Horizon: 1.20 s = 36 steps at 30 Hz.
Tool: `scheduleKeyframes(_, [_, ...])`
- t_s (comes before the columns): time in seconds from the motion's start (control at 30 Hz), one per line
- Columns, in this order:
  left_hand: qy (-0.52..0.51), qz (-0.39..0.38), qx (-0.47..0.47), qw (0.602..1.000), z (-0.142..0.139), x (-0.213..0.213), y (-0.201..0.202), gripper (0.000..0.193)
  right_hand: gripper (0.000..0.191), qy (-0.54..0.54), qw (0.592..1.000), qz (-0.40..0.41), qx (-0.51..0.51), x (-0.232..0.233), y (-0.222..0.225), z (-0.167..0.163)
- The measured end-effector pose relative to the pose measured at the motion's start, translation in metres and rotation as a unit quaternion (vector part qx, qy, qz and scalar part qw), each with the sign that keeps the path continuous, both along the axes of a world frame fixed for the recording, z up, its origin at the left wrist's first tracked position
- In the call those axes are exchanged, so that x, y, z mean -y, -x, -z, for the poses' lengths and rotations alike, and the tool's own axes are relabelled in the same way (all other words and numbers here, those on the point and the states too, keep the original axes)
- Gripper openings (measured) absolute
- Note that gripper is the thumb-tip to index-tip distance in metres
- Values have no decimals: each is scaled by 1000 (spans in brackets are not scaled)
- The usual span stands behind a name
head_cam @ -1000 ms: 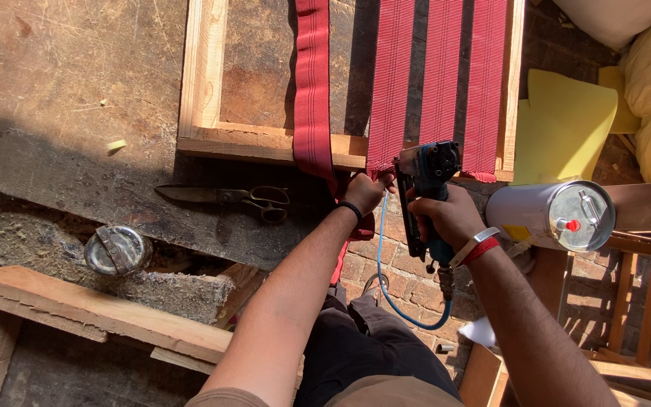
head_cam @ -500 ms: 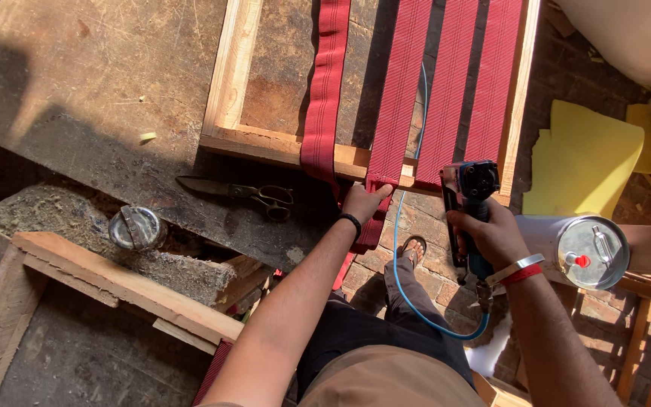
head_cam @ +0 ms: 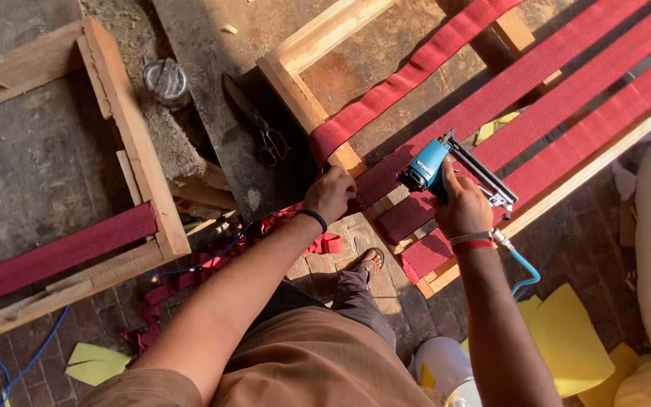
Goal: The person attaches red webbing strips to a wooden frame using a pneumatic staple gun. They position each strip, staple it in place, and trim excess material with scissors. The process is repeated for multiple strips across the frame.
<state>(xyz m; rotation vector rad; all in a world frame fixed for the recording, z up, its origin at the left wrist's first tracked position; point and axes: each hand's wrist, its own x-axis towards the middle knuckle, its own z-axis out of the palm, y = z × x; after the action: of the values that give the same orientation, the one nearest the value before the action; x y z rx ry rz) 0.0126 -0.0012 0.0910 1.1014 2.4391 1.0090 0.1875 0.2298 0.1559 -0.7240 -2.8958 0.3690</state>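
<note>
A worn brick and concrete floor (head_cam: 32,173) lies in hard sunlight, littered with red offcuts and scraps of yellow foam (head_cam: 566,339). Across it rests a pale wooden frame (head_cam: 303,98), strung with several wide red webbing straps (head_cam: 506,90) that run side by side on a slant, ribbed in texture and pulled flat over the rail.

The left hand (head_cam: 331,194) is closed in a fist on the end of one strap where it crosses the frame's near rail, a dark band round the wrist. Just to its right, the right hand (head_cam: 461,205) is wrapped tight round the grip of a staple gun (head_cam: 446,166), which has a blue body and a long dark metal magazine; the tool's nose is down on the webbing at the rail. A blue hose (head_cam: 525,271) trails from below that hand's wrist.

Beyond the left hand, a pair of scissors (head_cam: 258,124) lies on the floor, and farther off a small round tin (head_cam: 166,79). Well to the left sits a second wooden frame (head_cam: 133,143) with one red strap (head_cam: 54,252) across it.
</note>
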Motion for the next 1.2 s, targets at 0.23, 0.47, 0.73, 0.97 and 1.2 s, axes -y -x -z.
scheduleKeyframes(0.23, [97, -36, 25, 994, 4, 2, -11, 22, 69, -11, 990, -81, -111, 9, 18, 52])
scheduleKeyframes(0.47, [68, -53, 162, 983, 15, 33, -27, 49, 37, 26, 976, -136, -166, 49, 38, 46])
scheduleKeyframes(0.73, [43, -114, 191, 974, 42, 99, -26, 35, 33, 27, 968, -219, -118, 57, 93, 125])
scheduleKeyframes(0.97, [82, -188, 201, 958, 45, 138, -51, 33, 34, 11, 977, -212, 5, 35, 110, 136])
scheduleKeyframes(1.2, [59, -243, 253, 935, 58, 120, -80, 36, 39, 28, 976, -180, 120, 38, 123, 130])
